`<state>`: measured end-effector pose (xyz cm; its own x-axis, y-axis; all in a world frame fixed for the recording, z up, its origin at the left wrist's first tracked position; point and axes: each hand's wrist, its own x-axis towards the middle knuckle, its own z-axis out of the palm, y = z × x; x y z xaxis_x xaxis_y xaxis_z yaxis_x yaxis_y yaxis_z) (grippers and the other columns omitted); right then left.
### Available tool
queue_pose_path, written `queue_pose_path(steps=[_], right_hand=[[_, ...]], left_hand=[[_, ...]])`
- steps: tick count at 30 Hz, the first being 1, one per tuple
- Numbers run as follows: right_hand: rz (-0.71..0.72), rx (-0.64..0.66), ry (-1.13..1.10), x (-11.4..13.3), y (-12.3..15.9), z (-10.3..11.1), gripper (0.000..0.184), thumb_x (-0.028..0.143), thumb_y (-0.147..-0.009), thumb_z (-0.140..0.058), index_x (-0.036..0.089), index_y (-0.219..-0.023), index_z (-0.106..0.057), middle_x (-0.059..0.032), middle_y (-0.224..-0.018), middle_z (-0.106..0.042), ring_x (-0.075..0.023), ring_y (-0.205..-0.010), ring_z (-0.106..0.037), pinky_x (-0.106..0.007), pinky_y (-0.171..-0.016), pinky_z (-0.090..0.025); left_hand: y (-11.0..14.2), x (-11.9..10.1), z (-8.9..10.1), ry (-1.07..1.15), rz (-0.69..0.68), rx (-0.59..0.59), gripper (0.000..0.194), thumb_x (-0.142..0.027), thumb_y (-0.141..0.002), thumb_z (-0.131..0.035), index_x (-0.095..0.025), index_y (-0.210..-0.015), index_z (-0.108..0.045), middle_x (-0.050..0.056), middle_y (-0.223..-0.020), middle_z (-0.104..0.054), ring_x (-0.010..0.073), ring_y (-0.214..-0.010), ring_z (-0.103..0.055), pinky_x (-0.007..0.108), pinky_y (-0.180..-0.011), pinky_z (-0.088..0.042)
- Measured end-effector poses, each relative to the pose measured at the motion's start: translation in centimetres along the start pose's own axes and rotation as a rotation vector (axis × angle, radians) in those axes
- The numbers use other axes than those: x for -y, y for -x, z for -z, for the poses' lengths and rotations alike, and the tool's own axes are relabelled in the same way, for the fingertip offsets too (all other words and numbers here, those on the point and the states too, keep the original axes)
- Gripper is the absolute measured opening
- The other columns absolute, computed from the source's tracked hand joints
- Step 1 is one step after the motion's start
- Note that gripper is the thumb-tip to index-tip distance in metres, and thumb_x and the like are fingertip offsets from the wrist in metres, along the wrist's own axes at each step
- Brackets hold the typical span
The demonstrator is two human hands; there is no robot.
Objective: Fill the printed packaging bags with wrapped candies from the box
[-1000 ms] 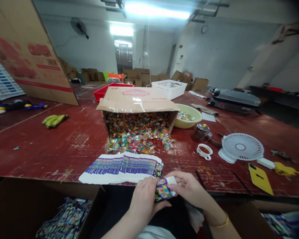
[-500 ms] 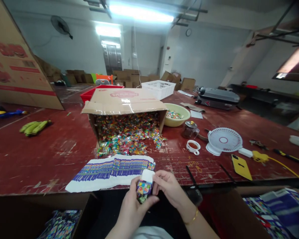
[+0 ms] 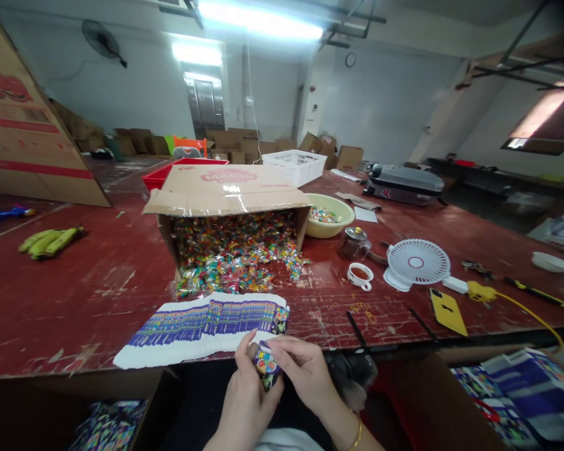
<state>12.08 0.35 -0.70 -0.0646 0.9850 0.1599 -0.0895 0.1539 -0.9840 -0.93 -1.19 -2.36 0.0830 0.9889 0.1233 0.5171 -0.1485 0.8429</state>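
Observation:
A small purple printed carton (image 3: 266, 368) is held upright near the table's front edge. My left hand (image 3: 247, 401) wraps round it, thumb on one side and fingers on the other. My right hand (image 3: 308, 373) closes its fingertips on the carton's top, where the flap is mostly covered. Just beyond lies a fanned row of flat purple-and-white cartons (image 3: 216, 319). Behind that, wrapped colourful candies (image 3: 235, 269) spill out of a cardboard box (image 3: 235, 203) lying on its side.
To the right stand a yellow bowl (image 3: 329, 228) of candies, a glass teapot (image 3: 355, 244), a tea cup (image 3: 360, 274), a white fan (image 3: 416, 263) and a yellow phone (image 3: 448, 312). Bananas (image 3: 51, 242) lie left. Below the table edge, boxes hold printed cartons (image 3: 108, 426).
The carton's raised white top flap has gone down under my right fingers. My right hand has moved left over the carton's top, and the view has shifted slightly.

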Motion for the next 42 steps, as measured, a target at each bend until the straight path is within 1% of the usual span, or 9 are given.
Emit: queue_pose_path(steps=[5,13,16,20,23,28,31,38,42], right_hand=[[-0.212,-0.106,-0.228,-0.1,-0.4,-0.1,0.019,0.035,-0.068,-0.074,0.019,-0.077,-0.071,-0.0044,-0.073,-0.073,-0.0194,-0.07,-0.067,-0.031,-0.069,-0.053],[0.21,-0.057,0.244,-0.2,0.1,0.7,0.011,0.02,-0.08,-0.061,0.019,-0.089,-0.067,-0.0098,-0.098,-0.068,-0.0216,-0.089,-0.065,-0.031,-0.072,-0.056],[0.394,-0.222,0.331,-0.8,-0.3,1.1,0.012,0.012,-0.079,-0.059,0.022,-0.087,-0.059,-0.0082,-0.099,-0.066,-0.0195,-0.088,-0.065,-0.03,-0.072,-0.056],[0.71,-0.02,0.487,-1.8,-2.0,2.2,0.025,0.007,-0.077,-0.055,0.025,-0.096,-0.053,-0.0079,-0.109,-0.061,-0.0209,-0.102,-0.059,-0.037,-0.085,-0.051],[0.593,-0.005,0.6,-3.5,-6.5,4.3,0.024,0.016,-0.079,-0.052,0.022,-0.102,-0.052,-0.0111,-0.117,-0.058,-0.0232,-0.112,-0.053,-0.043,-0.095,-0.044],[0.308,-0.132,0.696,-7.9,-16.1,8.9,0.026,0.02,-0.07,-0.06,0.015,-0.096,-0.06,-0.018,-0.115,-0.059,-0.0326,-0.116,-0.048,-0.054,-0.101,-0.034],[0.247,-0.151,0.657,-9.3,-17.5,10.2,0.018,0.025,-0.072,-0.059,0.016,-0.088,-0.063,-0.0162,-0.101,-0.065,-0.0331,-0.107,-0.055,-0.055,-0.099,-0.035],[0.103,-0.125,0.399,-3.9,-10.8,7.4,0.041,0.043,-0.092,-0.031,0.017,-0.103,-0.06,-0.0093,-0.086,-0.066,-0.0205,-0.069,-0.065,-0.038,-0.064,-0.055],[0.205,-0.031,0.272,0.3,-6.3,3.4,0.019,0.035,-0.084,-0.056,0.019,-0.086,-0.067,-0.0046,-0.085,-0.06,-0.0155,-0.069,-0.06,-0.027,-0.057,-0.051]], left_hand=[[0.0,0.2,0.1,-0.189,-0.059,0.073,0.059,-0.022,-0.075,-0.046,-0.018,-0.128,-0.02,0.013,-0.108,-0.063,0.0267,-0.085,-0.067,0.038,-0.07,-0.051],[-1.8,-1.0,1.0,0.016,-0.013,0.159,0.063,-0.029,-0.074,-0.056,-0.023,-0.129,-0.025,0.011,-0.114,-0.059,0.0276,-0.099,-0.061,0.042,-0.084,-0.046],[-2.7,-1.5,0.6,0.37,0.157,-0.037,0.079,-0.039,-0.07,-0.064,-0.022,-0.132,-0.019,0.014,-0.13,-0.045,0.0257,-0.117,-0.049,0.04,-0.096,-0.04],[-3.7,-2.2,0.6,1.158,0.67,0.213,0.048,-0.044,-0.078,-0.056,-0.014,-0.113,-0.045,0.013,-0.104,-0.06,0.0215,-0.098,-0.06,0.034,-0.084,-0.049],[-4.2,-2.4,0.8,1.304,0.664,0.06,0.033,-0.027,-0.074,-0.062,-0.016,-0.103,-0.05,0.001,-0.074,-0.06,0.0138,-0.072,-0.061,0.03,-0.074,-0.052],[-4.1,-1.5,0.2,0.954,0.442,-0.064,0.046,-0.034,-0.068,-0.066,-0.021,-0.107,-0.045,-0.01,-0.059,-0.047,0.0069,-0.046,-0.043,0.023,-0.048,-0.047],[-3.9,-0.9,0.3,0.643,0.361,-0.052,0.048,-0.045,-0.069,-0.063,-0.021,-0.104,-0.042,-0.009,-0.06,-0.049,0.0087,-0.043,-0.043,0.024,-0.044,-0.043],[-4.0,0.3,1.8,-0.242,0.166,-0.007,0.044,-0.042,-0.076,-0.053,-0.021,-0.113,-0.043,0.006,-0.083,-0.068,0.0261,-0.079,-0.065,0.033,-0.068,-0.046],[-3.5,0.4,1.2,-0.37,0.054,0.003,0.043,-0.029,-0.073,-0.052,-0.023,-0.114,-0.042,0.005,-0.088,-0.069,0.0258,-0.083,-0.067,0.032,-0.068,-0.047]])
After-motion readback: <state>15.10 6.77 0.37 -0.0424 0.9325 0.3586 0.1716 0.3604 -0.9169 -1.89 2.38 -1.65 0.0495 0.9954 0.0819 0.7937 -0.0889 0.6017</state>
